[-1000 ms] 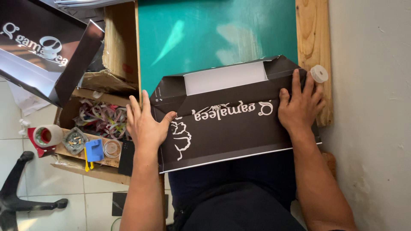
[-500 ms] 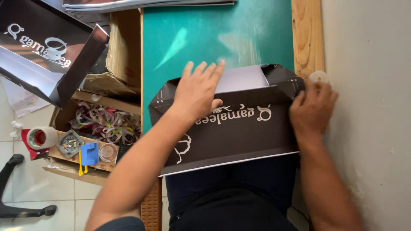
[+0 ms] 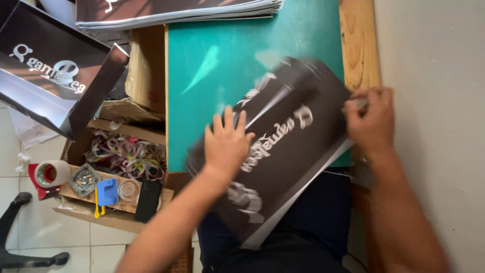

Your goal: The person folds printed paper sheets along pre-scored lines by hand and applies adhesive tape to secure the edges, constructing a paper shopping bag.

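- Left hand (image 3: pixel 227 144): flat, fingers spread, pressed on top of the black printed sheet (image 3: pixel 283 146), gripping nothing.
- Right hand (image 3: pixel 371 121): closed, pinching the right upper corner of the same sheet.
- Sheet: blurred, tilted, partly on the green mat (image 3: pixel 227 60) of the desk (image 3: pixel 356 45), lower end over the lap.
- Stack of similar sheets (image 3: pixel 177 12) at the far edge.
- On the left: folded black box (image 3: pixel 55 81), tape roll (image 3: pixel 50 173), tray with paper scraps (image 3: pixel 126 156).

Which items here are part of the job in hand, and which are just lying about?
In hand: black printed sheet, left hand flat on it, right hand at its edge, green mat.
Lying about: tape roll, blue clip, paper scraps, sheet stack.
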